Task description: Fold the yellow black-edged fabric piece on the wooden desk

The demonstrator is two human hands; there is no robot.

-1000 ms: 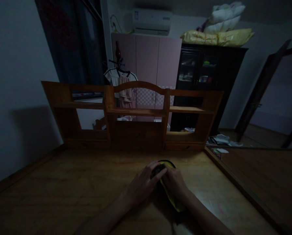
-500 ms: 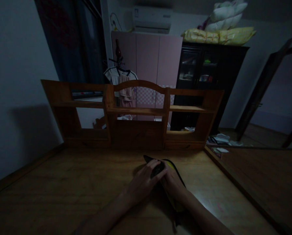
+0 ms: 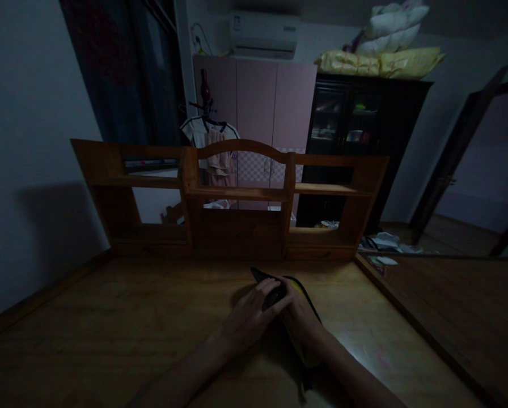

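Note:
A dark, glossy, rounded object [image 3: 274, 296] sits between my two hands; its kind is hard to make out in the dim light. My left hand [image 3: 248, 313] curls around it from the left, fingers over the top and thumb along the near side. From the right, my right hand [image 3: 299, 314] meets it, fingertips bent against the object or the case's edge. Beneath the hands lies a yellow case with black edging [image 3: 308, 357], tilted on the desk. Its pointed black corner sticks out past my left fingers, and a short dark tab hangs at its near end.
The wooden desktop [image 3: 122, 317] spreads around the hands. A wooden shelf unit [image 3: 237, 194] stands along its far edge, and a raised wooden rim [image 3: 407, 314] runs down the right side. Beyond are a pink wardrobe [image 3: 256, 102] and a dark cabinet [image 3: 390, 124].
Both hands stay nearly in place around the dark object. The tab at the case's near end has shifted slightly.

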